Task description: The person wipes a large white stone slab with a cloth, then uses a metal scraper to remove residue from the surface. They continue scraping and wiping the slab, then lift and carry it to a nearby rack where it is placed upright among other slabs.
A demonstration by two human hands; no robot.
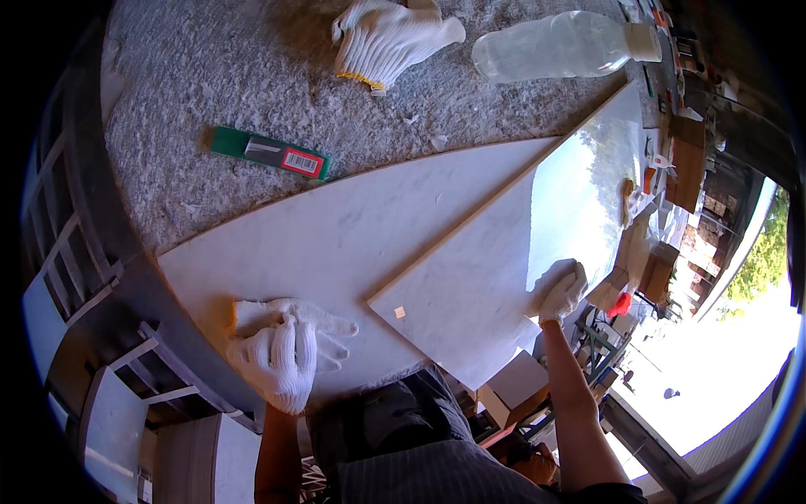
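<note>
My left hand [281,370], in a white knit glove, is closed with its fingers curled over a loose white glove [332,326]. That glove's yellow cuff shows beside my knuckles, and both are over the lower pale marbled panel [294,239]. A second panel [470,294] lies askew across it, with a glossy, reflecting far part and a small tan square near its corner. My right hand [564,294], also in a pale glove, is open and lies along that upper panel's right edge, fingers pointing away from me.
Behind the panels, on a rough grey surface [185,193], lie a green packet [269,153] with a red-edged label, another white glove [395,42] and a clear plastic bottle [558,49] on its side. Cardboard boxes [684,160] stand at right, metal frames [63,227] at left.
</note>
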